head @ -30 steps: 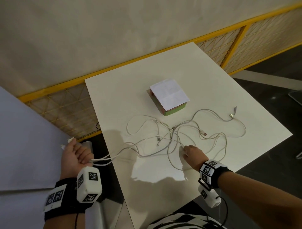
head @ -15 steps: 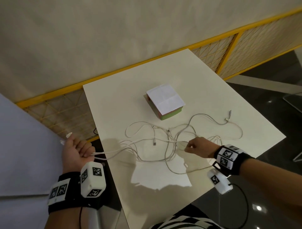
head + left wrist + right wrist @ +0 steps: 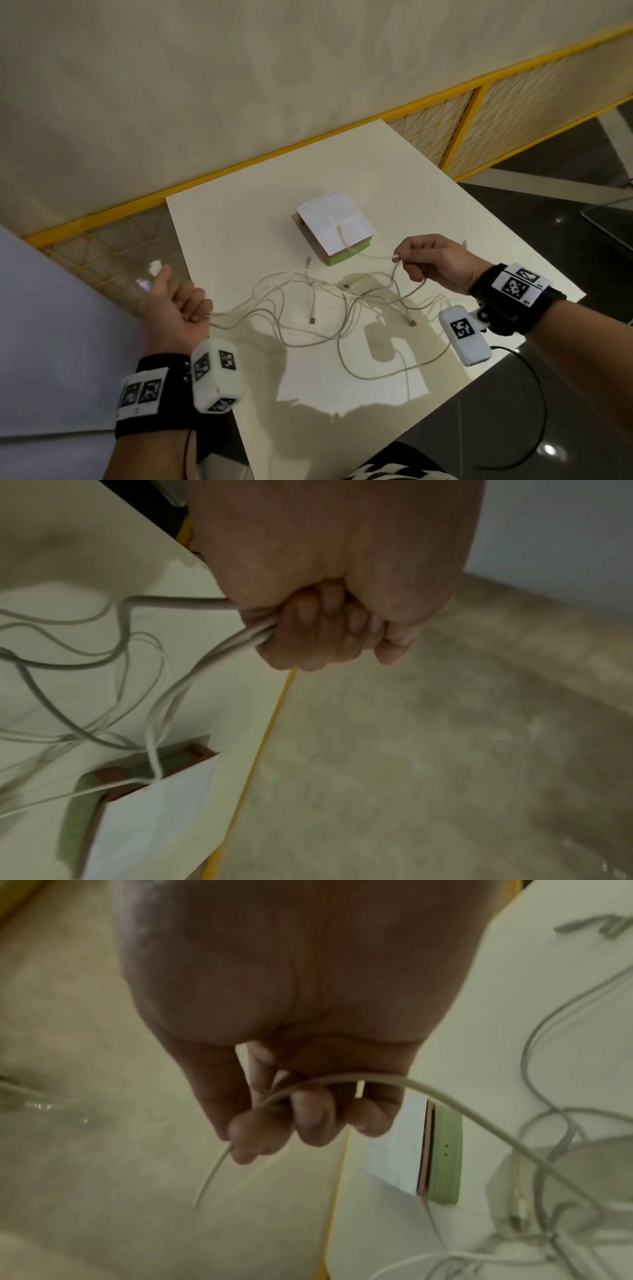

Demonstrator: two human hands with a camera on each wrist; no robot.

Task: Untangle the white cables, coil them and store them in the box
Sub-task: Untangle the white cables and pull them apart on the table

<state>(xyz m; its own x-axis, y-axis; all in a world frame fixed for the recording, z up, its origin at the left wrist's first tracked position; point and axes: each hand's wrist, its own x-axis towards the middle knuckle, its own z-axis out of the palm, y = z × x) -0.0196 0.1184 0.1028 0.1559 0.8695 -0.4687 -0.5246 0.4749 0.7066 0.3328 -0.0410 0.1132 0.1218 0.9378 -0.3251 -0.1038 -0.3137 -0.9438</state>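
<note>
on the table (image 3: 428, 192), tangled thin white cables (image 3: 308, 308), metal-tipped plugs

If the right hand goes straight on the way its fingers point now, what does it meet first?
Probably the box: the right hand, pinching a white cable, points left toward the box's near corner. It hangs above the table, so it might pass over.

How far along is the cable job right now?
Nothing is coiled or visibly stored. In hand: the left hand grips several cable ends off the table edge, and the right hand pinches one strand lifted above the tangle of white cables. Left: separating, coiling, filling the box.
</note>
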